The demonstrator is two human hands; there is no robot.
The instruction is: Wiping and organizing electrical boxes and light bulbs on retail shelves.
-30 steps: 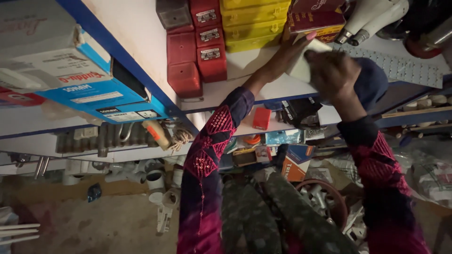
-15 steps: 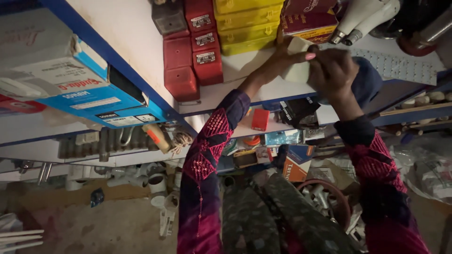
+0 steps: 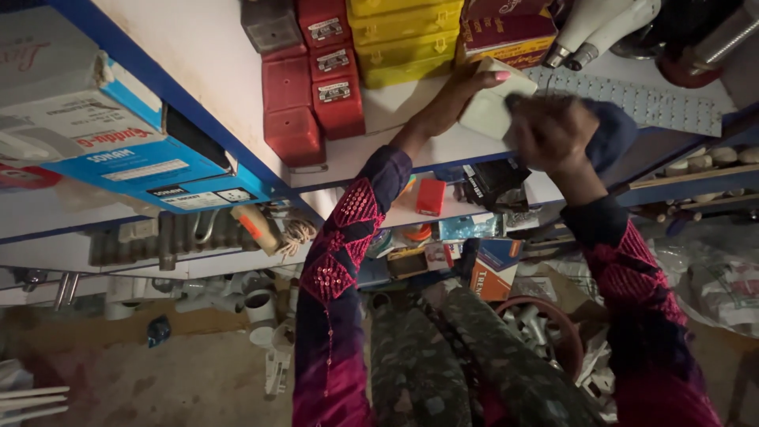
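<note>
— Two hands are up at the white shelf (image 3: 237,71) in the upper middle of the frame. What does each hold?

— Left hand (image 3: 451,99) has its fingers spread flat against a pale small box (image 3: 489,111), thumb on the top edge, bracing it against the shelf so it doesn't slide. Right hand (image 3: 549,130) is clenched around a dark blue cloth (image 3: 613,134), bunched in the fist and pressed to the box's right side, likely the grip for wiping.

— Where does the box sit?

— Upper right of centre, just below the yellow boxes (image 3: 403,39) and a dark red box (image 3: 510,32), right of the stacked red cases (image 3: 312,87).

— Anything else nearby?

— One blue carton (image 3: 134,150) at the upper left, and a perforated white strip (image 3: 648,103) to the right, both apart from the hands.
</note>
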